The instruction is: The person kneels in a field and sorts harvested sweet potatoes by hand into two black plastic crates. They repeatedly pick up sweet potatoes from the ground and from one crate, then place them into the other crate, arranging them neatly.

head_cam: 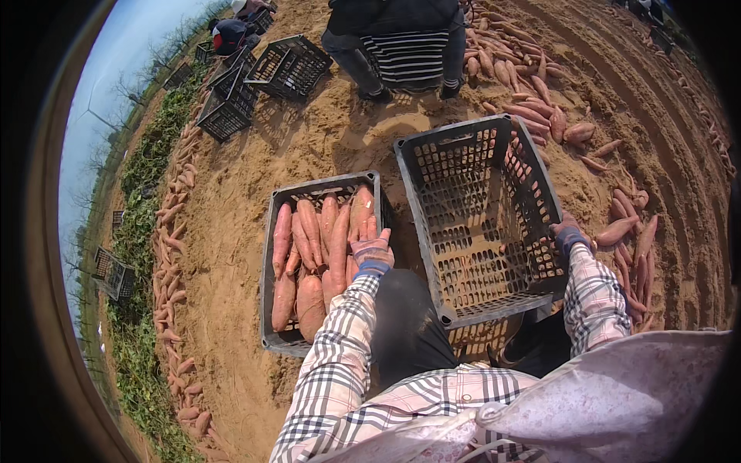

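A black plastic crate filled with sweet potatoes stands on the sandy soil to the left. My left hand, in a glove with a blue cuff, rests at its right side by the sweet potatoes; whether its fingers grip the rim is not clear. To the right, an empty black plastic crate sits tilted in front of my legs. My right hand, gloved too, is closed on this crate's right side, its fingers partly hidden by the wall.
Sweet potatoes lie in a heap beyond my right hand, and more lie further ahead. A person is ahead near a striped cloth. Other black crates stand ahead left. A long row of sweet potatoes borders green vines.
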`<state>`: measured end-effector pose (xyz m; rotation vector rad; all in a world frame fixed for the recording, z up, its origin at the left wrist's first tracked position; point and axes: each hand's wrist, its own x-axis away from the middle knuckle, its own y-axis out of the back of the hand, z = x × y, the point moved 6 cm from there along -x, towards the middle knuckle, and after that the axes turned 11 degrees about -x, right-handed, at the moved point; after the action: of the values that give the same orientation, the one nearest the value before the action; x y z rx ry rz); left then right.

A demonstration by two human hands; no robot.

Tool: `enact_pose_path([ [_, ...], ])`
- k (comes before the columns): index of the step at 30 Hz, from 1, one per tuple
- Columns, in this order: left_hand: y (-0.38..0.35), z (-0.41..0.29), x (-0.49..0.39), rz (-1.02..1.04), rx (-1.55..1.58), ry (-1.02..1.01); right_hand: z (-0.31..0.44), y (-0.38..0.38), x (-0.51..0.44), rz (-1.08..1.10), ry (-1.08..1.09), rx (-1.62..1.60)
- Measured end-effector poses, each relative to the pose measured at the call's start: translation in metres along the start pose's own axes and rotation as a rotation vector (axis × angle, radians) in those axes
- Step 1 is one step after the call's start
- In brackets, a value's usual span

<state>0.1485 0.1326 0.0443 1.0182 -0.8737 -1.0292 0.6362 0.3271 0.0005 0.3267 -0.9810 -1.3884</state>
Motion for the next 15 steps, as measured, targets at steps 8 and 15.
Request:
enact_pose_path([
  [8,0.063,-0.034,-0.020,0.431,0.542,0.234,-0.014,0.004,0.040,-0.196,0.269,-0.022],
  [15,0.091,-0.084,0.000,0.239,0.919,0.285,-0.053,0.041,0.078,-0.181,0.361,-0.538],
])
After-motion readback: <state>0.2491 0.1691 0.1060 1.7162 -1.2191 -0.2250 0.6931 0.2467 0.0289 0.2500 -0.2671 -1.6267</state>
